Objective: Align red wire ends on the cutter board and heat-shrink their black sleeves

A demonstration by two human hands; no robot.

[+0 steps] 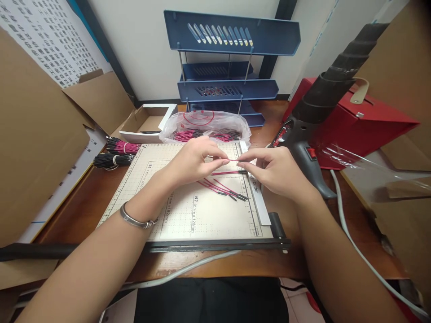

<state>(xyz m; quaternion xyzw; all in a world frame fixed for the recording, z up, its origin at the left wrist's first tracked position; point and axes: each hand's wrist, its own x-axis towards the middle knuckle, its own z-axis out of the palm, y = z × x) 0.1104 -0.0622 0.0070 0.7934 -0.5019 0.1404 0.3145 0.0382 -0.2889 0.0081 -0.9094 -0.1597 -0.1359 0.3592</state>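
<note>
A thin red wire (233,160) runs between my two hands over the paper cutter board (175,215). My left hand (200,159) pinches it between thumb and fingers. At its other end, the thumb and index finger of my right hand (274,170) close on the tip, which they hide. Below my hands, several red wires with black sleeved ends (232,193) lie loose on the board. One more red wire (225,173) lies straight across, its black end at the board's right edge, beside my right hand.
A plastic bag of red and black wires (205,130) lies behind the board. Wire bundles (116,160) sit left, near an open box (148,121). A heat gun (310,134) stands right, before a red box (370,116). A blue rack (232,33) rises behind.
</note>
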